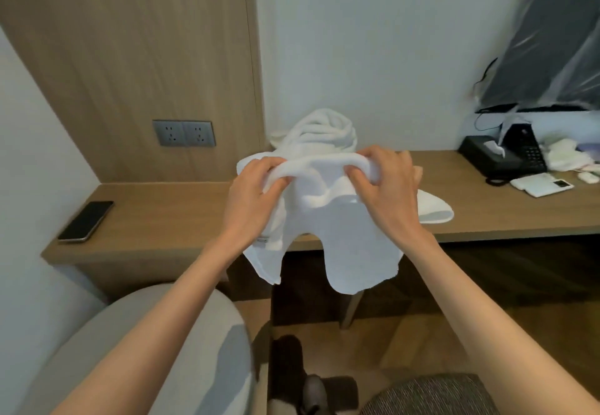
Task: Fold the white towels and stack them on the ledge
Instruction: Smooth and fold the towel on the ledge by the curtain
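White towel, left hand and right hand gripping its top edge, wooden ledge behind

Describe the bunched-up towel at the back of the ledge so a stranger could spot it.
Start at the long wooden ledge below the white wall. Just right of the socket panel, against the wall, sits the bunched-up towel. Unlike the held towel hanging in front, it is a twisted mound.

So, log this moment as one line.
left hand: grips towel | right hand: grips towel | towel: held up, hanging loose | pile: crumpled on ledge
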